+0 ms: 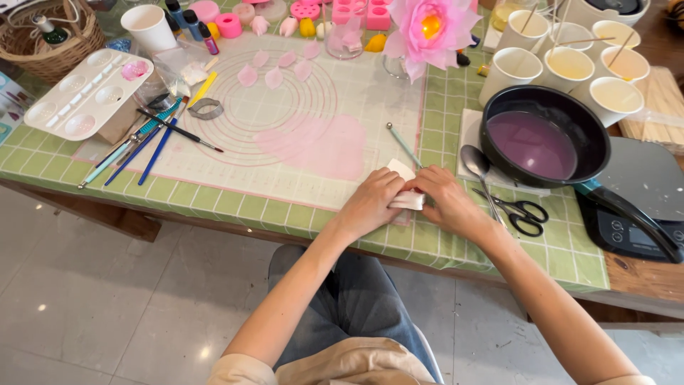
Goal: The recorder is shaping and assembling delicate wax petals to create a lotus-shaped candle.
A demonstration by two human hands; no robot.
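Observation:
My left hand (372,199) and my right hand (443,201) meet at the table's near edge, both gripping a small white block (406,198) between the fingers. The block rests on the lower right corner of a white silicone mat (370,100) with printed circles. A flat pink sheet (313,146) lies on the mat just left of my hands. A thin ball-tipped tool (403,144) lies just above them.
A black pan of purple liquid (541,139) stands to the right, with a spoon (476,162), scissors (524,214) and a black scale (638,207). Paper cups (570,64), a pink flower (429,28), petals (274,75), brushes (153,142) and a palette (89,93) fill the rest.

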